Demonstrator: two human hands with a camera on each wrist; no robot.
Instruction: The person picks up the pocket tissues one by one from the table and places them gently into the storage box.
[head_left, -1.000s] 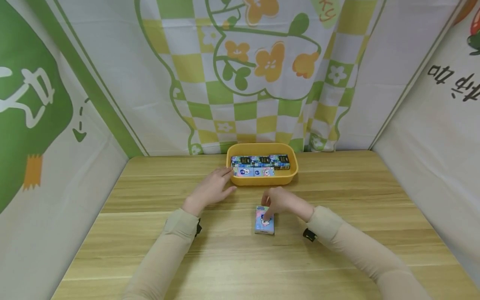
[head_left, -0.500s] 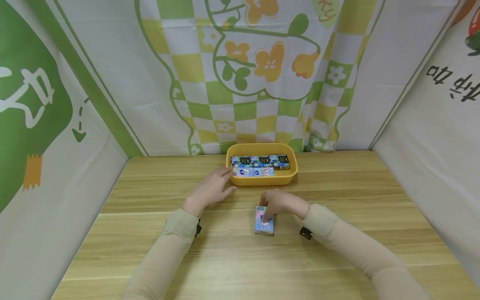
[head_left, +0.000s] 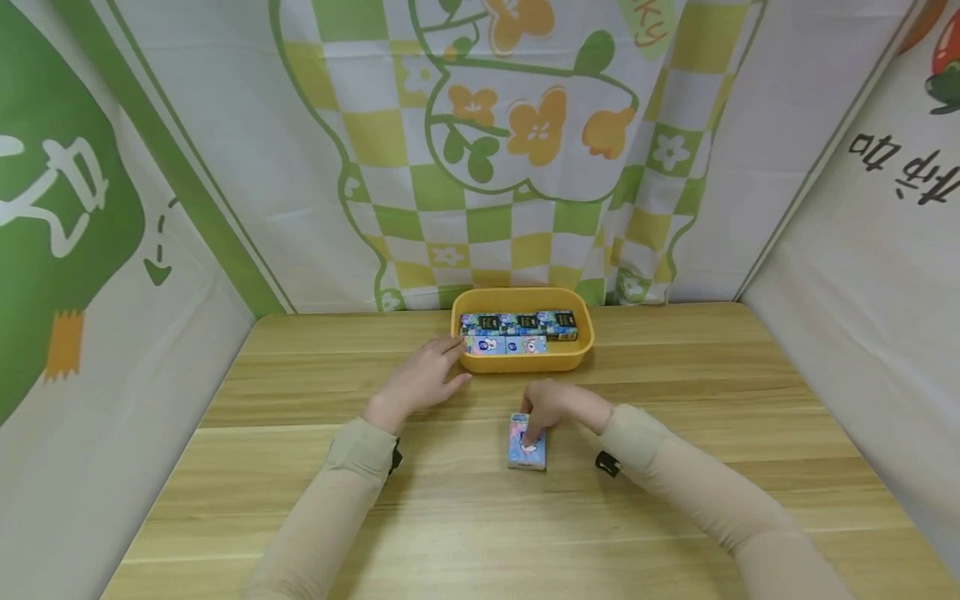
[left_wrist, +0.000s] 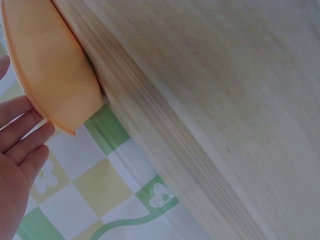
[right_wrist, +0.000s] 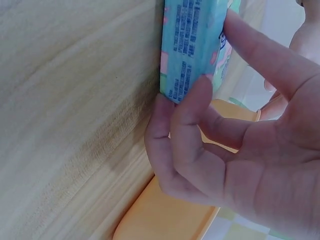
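Note:
On the table, a small light-blue and pink tissue pack (head_left: 525, 460) with a cartoon print lies flat in front of the yellow basket (head_left: 525, 364). My right hand (head_left: 558, 403) holds it at the far end: in the right wrist view the thumb presses the printed face of the pack (right_wrist: 187, 45) and curled fingertips meet its end and side. My left hand (head_left: 416, 377) rests at the basket's left front corner. Its fingers lie fairly straight along the rim of the basket (left_wrist: 55, 65) in the left wrist view.
Inside the basket, three dark-blue packs (head_left: 519, 323) stand in a back row, with two light-blue packs (head_left: 486, 345) before them. A checked, flowered curtain (head_left: 487, 221) hangs directly behind the basket. White printed cloth walls flank the wooden table (head_left: 450, 525).
My right hand has shifted slightly left, and its thumb reaches a little farther over the tissue pack. The left hand and the basket stay put.

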